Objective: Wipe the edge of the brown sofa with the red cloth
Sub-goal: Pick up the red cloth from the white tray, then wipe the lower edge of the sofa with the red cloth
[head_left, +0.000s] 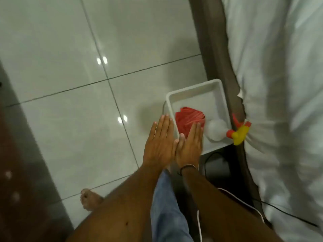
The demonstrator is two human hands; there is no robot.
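Both hands flat, fingers spread out straight, nothing held: left hand [158, 144], right hand [190, 145]. Red cloth [189, 122] bunched in white tray [192, 89] beside spray bottle [216, 130]. Tip: pinch whole bundle, lift clear of bottle.

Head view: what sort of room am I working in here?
Probably a bedroom or living room at home: glossy tiled floor, white bedding over a brown upholstered edge, and a white tub holding a red cloth and spray bottle.
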